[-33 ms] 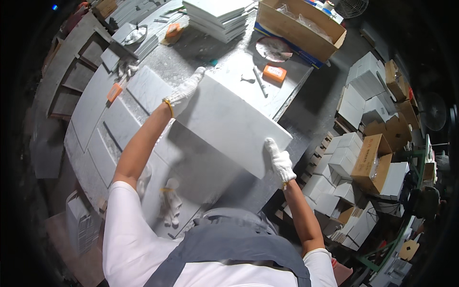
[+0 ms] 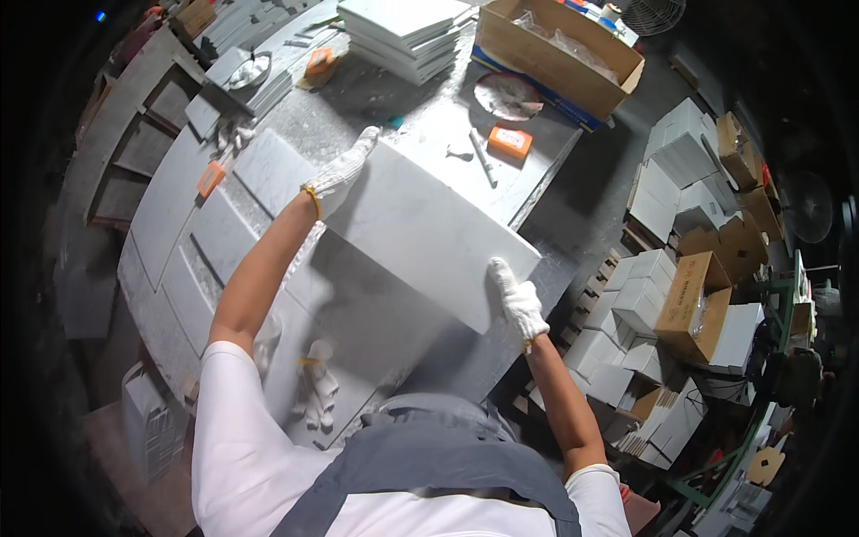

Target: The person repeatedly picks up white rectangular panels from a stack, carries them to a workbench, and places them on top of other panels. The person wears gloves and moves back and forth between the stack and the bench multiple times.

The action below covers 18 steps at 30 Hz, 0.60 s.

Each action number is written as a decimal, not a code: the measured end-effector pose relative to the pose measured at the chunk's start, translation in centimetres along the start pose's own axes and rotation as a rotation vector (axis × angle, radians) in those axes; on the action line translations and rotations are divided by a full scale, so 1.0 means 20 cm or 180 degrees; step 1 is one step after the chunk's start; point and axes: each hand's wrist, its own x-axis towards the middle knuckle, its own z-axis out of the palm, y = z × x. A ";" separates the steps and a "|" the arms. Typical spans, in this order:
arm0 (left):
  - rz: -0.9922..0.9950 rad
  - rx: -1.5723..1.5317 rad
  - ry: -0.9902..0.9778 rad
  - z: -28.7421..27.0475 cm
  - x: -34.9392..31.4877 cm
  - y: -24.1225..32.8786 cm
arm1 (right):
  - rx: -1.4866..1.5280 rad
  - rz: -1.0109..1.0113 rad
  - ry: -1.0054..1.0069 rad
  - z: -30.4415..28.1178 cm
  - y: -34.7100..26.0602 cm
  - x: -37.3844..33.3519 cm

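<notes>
A rectangular white marble-like tile (image 2: 429, 233) is held level above the table, one short end in each hand. My left hand (image 2: 344, 179), in a white knitted glove with a yellow cuff edge, grips its far left end. The near right end is in my right hand (image 2: 517, 302), gloved the same way, thumb on top and fingers hidden underneath. Below and to the left, several similar slabs (image 2: 273, 170) lie on the dusty table. A spare pair of white gloves (image 2: 318, 385) rests near my body.
A stack of tiles (image 2: 403, 31) and an open cardboard box (image 2: 555, 54) stand at the far side. Nearer are a round dish (image 2: 508, 96), an orange box (image 2: 510, 141) and a marker-like stick (image 2: 483, 157). White cartons (image 2: 644, 291) are piled to the right, beyond the table edge.
</notes>
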 end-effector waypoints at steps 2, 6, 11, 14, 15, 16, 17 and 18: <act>-0.0112 0.0403 -0.0032 -0.04 0.08 0.04 | -0.0252 0.0117 0.0183 0.04 -0.08 0.07; 0.0044 0.0334 -0.0280 -0.05 0.16 0.00 | 0.0162 0.0064 -0.0105 0.07 -0.10 0.13; 0.0262 0.0700 -0.0220 -0.03 0.24 -0.09 | 0.0563 -0.0254 -0.0169 0.10 -0.01 0.16; 0.0623 0.2151 -0.0264 -0.06 0.27 -0.05 | 0.0672 0.0074 -0.0231 0.11 -0.02 0.17; 0.0854 0.2823 -0.0067 -0.07 0.27 -0.02 | 0.0835 0.0079 -0.0254 0.11 -0.04 0.16; 0.0751 0.2930 0.0219 -0.08 0.27 0.02 | 0.0854 -0.0185 -0.0164 0.10 -0.05 0.15; 0.0243 0.3128 0.0441 -0.09 0.25 0.05 | 0.0799 -0.0120 -0.0148 0.08 -0.06 0.13; 0.0131 0.2356 0.0457 -0.10 0.24 0.10 | 0.0620 -0.0132 -0.0043 0.06 -0.07 0.12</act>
